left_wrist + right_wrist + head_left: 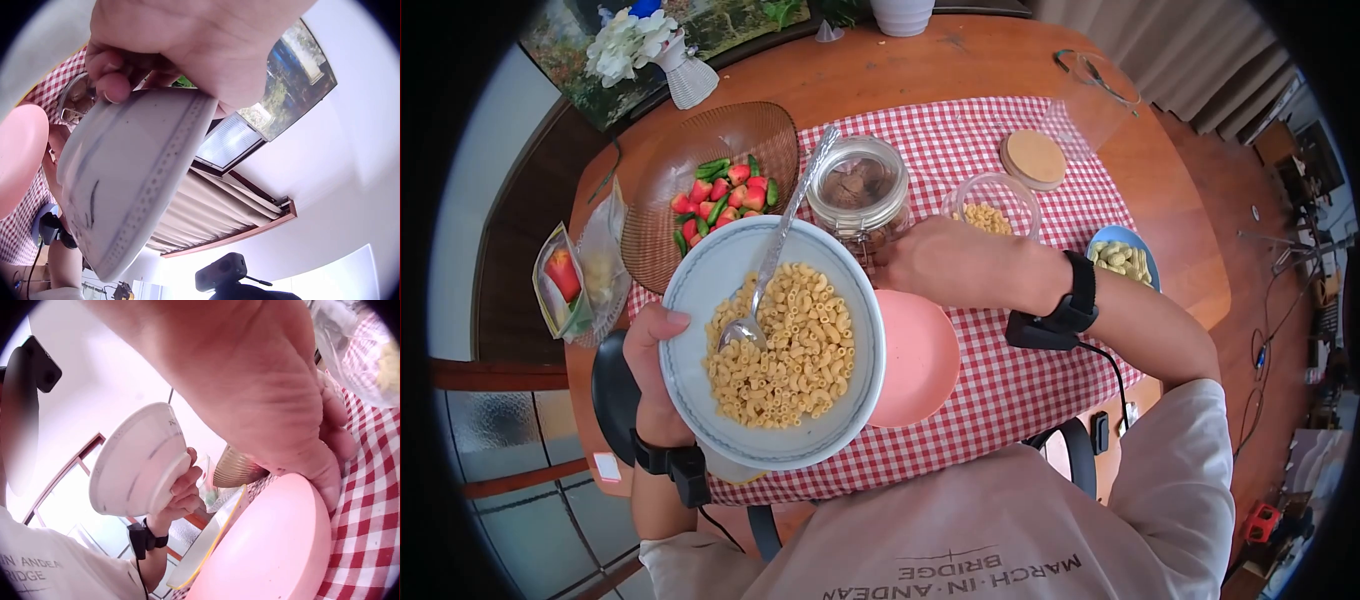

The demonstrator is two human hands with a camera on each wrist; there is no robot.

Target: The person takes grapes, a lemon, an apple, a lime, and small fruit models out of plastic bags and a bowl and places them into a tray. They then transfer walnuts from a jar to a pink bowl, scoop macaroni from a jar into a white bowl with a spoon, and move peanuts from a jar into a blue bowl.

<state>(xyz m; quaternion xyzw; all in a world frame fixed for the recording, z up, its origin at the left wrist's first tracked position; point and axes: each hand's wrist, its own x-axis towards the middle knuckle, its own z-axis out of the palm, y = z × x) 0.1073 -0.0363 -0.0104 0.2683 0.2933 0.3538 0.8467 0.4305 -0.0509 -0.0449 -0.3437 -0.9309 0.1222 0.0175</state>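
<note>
A white bowl [865, 390] with a blue-patterned rim is held up by my left hand [655, 350], thumb over the rim and fingers beneath. Small macaroni [795, 375] fills its bottom, and a metal spoon [772, 250] leans in it, handle toward the jar. My right hand [960, 262] reaches down between a clasp-lidded glass jar [858, 190] of brown contents and a pink plate [920, 360]. In the right wrist view, its thumb lies right at the plate's edge, fingertips low over the cloth. I cannot tell whether it grips the plate.
A ribbed amber bowl [645, 215] holds red and green peppers. A clear tub [1030, 205] with pasta, a wooden lid [1035, 158] and a blue bowl [1140, 245] of peanuts stand right. Bagged food [565, 275] lies left. A yellow-rimmed dish [212, 540] sits beside the pink plate.
</note>
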